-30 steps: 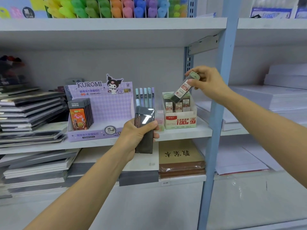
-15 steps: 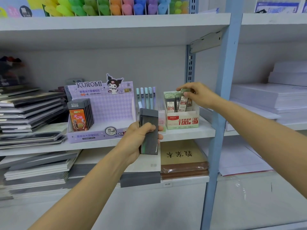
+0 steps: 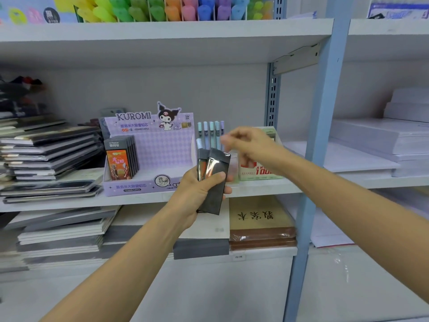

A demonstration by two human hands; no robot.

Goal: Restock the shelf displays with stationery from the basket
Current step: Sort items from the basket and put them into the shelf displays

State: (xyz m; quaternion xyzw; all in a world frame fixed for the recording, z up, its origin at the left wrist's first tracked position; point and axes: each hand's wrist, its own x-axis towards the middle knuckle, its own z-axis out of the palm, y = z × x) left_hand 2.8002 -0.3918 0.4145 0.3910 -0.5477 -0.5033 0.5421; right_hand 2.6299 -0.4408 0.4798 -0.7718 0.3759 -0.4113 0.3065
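Note:
My left hand (image 3: pixel 197 191) grips a small stack of dark grey lead-refill packs (image 3: pixel 214 182) in front of the middle shelf. My right hand (image 3: pixel 248 147) hovers just above and right of the packs, blurred, fingers loosely bent and holding nothing. Behind it stands the white and green lead-refill box (image 3: pixel 260 171), mostly hidden by the hand. The purple Kuromi display box (image 3: pixel 148 159) sits to the left, with a row of matching dark packs (image 3: pixel 120 159) at its left end. No basket is in view.
Pastel mechanical pencils (image 3: pixel 210 134) stand between the two boxes. Notebook stacks (image 3: pixel 46 154) fill the left of the shelf, paper reams (image 3: pixel 380 145) the right. A blue upright post (image 3: pixel 322 126) divides the bays. Brown books (image 3: pixel 261 224) lie on the shelf below.
My right hand has let go of the lead tube in the white and green box and moved left toward the packs. The packs in my left hand have fanned apart.

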